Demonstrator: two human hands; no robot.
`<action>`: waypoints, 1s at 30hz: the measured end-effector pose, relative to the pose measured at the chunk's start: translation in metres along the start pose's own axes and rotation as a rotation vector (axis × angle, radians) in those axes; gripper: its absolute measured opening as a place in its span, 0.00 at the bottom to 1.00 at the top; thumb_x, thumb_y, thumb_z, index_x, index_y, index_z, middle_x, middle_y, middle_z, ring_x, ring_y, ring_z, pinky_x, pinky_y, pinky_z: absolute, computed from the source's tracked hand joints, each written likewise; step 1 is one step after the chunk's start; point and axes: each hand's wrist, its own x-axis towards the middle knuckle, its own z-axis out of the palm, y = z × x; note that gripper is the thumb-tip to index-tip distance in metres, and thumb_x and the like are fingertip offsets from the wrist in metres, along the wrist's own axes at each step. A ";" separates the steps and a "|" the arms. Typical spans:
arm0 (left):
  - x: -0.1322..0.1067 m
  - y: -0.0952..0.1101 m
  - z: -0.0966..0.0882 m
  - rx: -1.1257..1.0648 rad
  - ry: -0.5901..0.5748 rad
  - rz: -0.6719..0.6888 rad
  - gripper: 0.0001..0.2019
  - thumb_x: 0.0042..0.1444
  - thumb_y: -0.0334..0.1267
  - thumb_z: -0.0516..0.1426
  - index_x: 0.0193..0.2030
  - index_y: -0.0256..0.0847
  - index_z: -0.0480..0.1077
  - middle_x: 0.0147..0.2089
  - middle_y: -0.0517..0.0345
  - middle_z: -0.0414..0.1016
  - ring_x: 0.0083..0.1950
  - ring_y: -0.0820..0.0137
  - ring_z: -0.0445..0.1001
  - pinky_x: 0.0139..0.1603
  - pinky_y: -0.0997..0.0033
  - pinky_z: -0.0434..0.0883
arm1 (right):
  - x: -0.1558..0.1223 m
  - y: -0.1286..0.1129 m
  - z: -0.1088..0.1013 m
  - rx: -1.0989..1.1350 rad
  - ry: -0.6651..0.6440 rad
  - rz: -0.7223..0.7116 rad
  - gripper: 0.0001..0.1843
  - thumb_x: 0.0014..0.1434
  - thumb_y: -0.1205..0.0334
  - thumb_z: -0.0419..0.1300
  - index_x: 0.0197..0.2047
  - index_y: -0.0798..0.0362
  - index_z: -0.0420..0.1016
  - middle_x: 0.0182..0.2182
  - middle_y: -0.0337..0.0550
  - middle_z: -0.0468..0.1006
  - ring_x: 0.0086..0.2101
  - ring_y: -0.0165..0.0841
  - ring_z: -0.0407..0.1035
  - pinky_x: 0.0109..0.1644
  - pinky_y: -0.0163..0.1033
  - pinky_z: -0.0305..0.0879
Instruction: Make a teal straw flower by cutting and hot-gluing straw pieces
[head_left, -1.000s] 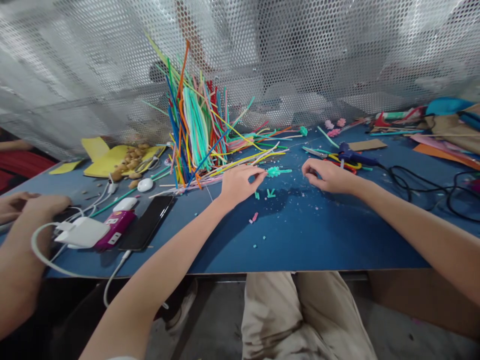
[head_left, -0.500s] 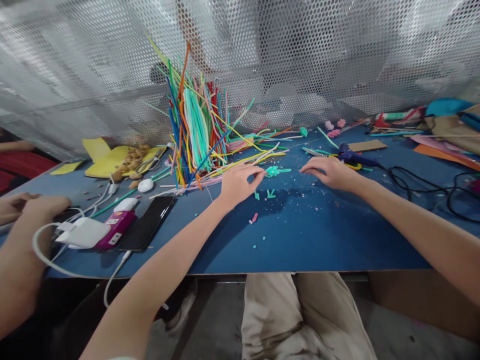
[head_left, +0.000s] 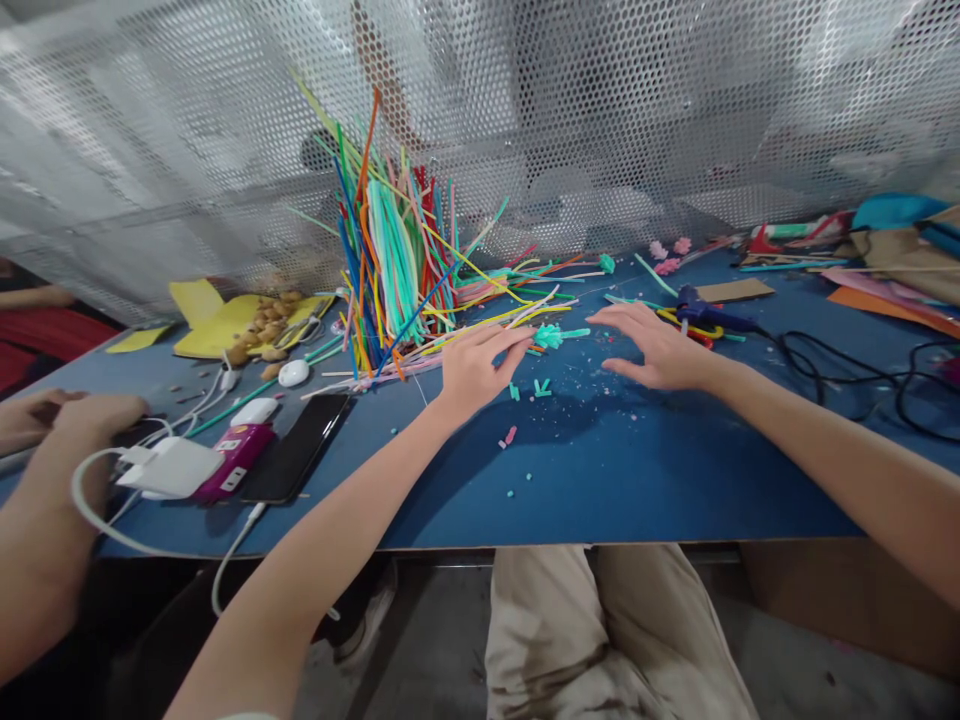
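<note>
Nearest the viewer, the person's knees sit under the edge of the blue table [head_left: 600, 490]. At the left edge a co-worker's hand [head_left: 90, 415] rests beside a white charger [head_left: 176, 465], a pink device [head_left: 234, 452] and a black phone [head_left: 292, 458]. Loose teal and pink straw bits [head_left: 540, 387] lie on the table between the two forearms. Left hand [head_left: 472, 365]: fingers narrow, fingertips pinched toward the teal straw piece [head_left: 556, 337], which lies on the table just beyond them; whether they grip it cannot be told. Right hand [head_left: 656, 350]: fingers spread wide, palm down, holding nothing, just right of the teal piece. Just beyond the right hand lie a glue gun [head_left: 705, 312] and its black cable [head_left: 847, 375]. Farther back, a straw bundle [head_left: 390, 260] leans against the perforated screen [head_left: 600, 120]; peanuts [head_left: 262, 322] lie on yellow card [head_left: 202, 320] at the left.
</note>
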 end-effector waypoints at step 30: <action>-0.002 -0.001 0.008 -0.035 -0.008 0.050 0.10 0.68 0.43 0.57 0.47 0.47 0.80 0.42 0.59 0.84 0.44 0.71 0.81 0.45 0.73 0.73 | 0.006 -0.011 0.022 -0.003 -0.041 0.043 0.22 0.66 0.45 0.57 0.56 0.51 0.75 0.52 0.52 0.78 0.54 0.46 0.71 0.59 0.52 0.65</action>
